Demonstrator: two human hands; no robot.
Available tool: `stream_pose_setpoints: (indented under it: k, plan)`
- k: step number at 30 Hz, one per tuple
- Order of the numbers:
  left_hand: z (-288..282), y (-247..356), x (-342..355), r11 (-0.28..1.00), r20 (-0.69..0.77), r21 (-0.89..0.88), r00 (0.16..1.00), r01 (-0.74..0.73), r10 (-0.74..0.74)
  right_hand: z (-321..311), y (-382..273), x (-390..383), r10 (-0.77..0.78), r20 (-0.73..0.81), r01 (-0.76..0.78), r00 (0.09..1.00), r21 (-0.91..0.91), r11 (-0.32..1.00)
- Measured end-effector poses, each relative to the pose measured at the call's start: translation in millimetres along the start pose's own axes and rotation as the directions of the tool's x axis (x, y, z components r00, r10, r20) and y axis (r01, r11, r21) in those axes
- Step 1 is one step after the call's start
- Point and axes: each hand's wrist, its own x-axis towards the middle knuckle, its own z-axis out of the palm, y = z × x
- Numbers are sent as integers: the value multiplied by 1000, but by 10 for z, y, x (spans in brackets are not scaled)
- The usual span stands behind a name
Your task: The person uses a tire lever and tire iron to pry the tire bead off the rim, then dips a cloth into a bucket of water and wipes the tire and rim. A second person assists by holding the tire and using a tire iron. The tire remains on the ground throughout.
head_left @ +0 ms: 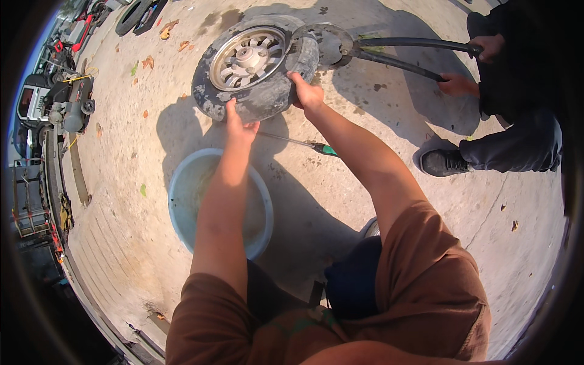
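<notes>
A small wheel with a worn, muddy tire (267, 100) and a spoked metal rim (250, 58) is in front of me. Both my hands grip the tire's near side. My left hand (241, 126) has its thumb on the near sidewall, fingers mostly hidden beneath. To the right, my right hand (306, 92) clasps the tread edge, thumb on top. Against the tire's far right side presses the round jaw of a long-handled tool (328, 45). A co-worker's two hands (459, 85) hold its two black handles.
A pale blue tub (172, 204) stands below my left forearm. A screwdriver-like tool with a green handle (324, 149) lies beside it. The co-worker's black shoe (444, 163) is at right. Machinery (76, 106) lines the left; another tire (131, 17) lies at the back.
</notes>
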Motion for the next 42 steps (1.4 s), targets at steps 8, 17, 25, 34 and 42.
stream_pose_setpoints:
  k: [8,17,25,34,42]
  plan:
    - [105,-233,-192,1000,-49,-7,999,-6,6,-243,2,-66,-6,15,5,1000,45,999]
    - [186,-126,-206,993,-148,115,989,12,5,-256,-114,-129,-1,26,3,1000,-53,999]
    - [89,-81,-111,984,-202,179,979,26,11,-197,-77,-186,-7,-40,6,999,-42,999]
    - [44,-58,-65,990,-165,137,986,38,-15,-196,-110,-240,2,22,0,1000,-82,997]
    - [28,-14,-36,993,-131,113,991,41,-26,-193,-128,-211,-29,25,31,999,-65,997]
